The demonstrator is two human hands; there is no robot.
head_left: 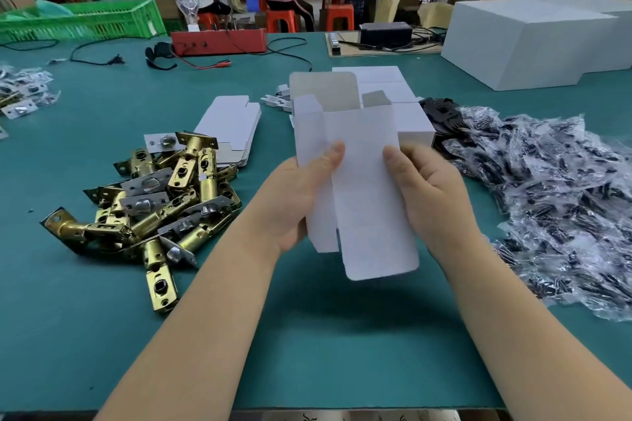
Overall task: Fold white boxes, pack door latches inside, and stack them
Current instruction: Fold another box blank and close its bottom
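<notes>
I hold a white cardboard box blank (362, 181) above the green table, partly opened into a sleeve with its end flaps loose at top and bottom. My left hand (294, 202) grips its left side, thumb on the front face. My right hand (431, 195) grips its right edge, thumb on the front. A heap of brass and silver door latches (154, 202) lies to the left. A stack of flat white box blanks (232, 126) lies behind the latches. Folded white boxes (407, 113) sit just behind the held blank.
Clear bags of dark screws (561, 202) cover the table's right side, with black parts (441, 113) beside them. Large white cartons (526, 41) stand at the back right. A red box (219, 41), cables and a green crate (85, 20) are at the back. Two people sit beyond the table.
</notes>
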